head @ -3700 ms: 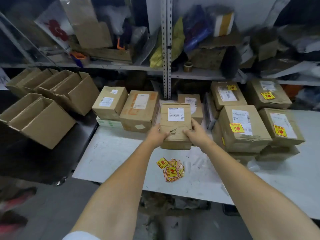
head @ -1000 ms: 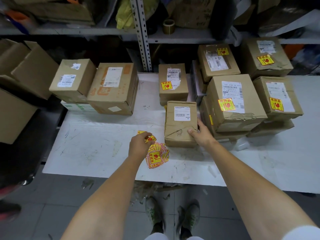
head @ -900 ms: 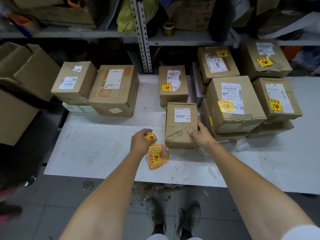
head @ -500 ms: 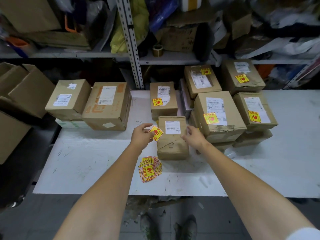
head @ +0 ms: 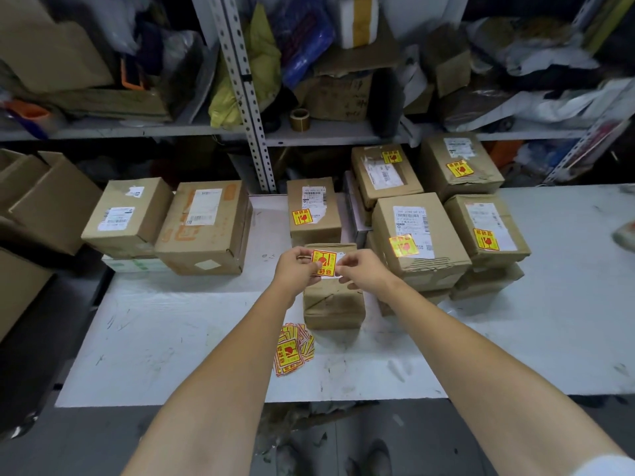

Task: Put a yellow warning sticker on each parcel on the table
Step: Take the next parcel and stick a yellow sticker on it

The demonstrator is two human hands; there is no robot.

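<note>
1. Above the small brown cardboard parcel [head: 332, 297], the left hand [head: 296, 266] and right hand [head: 365, 271] both pinch one square yellow warning sticker [head: 323, 263].
2. Peel it slowly, then press it flat.

Bare forearms, white sleeve [head: 604, 467] at the right upper arm.

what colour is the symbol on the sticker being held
Red, on the yellow sticker; head view, between both hands.

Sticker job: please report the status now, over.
Both hands, left and right, pinch one sticker above the near parcel. Parcel not yet stickered. Spare stickers on table. Nothing in the way.
</note>
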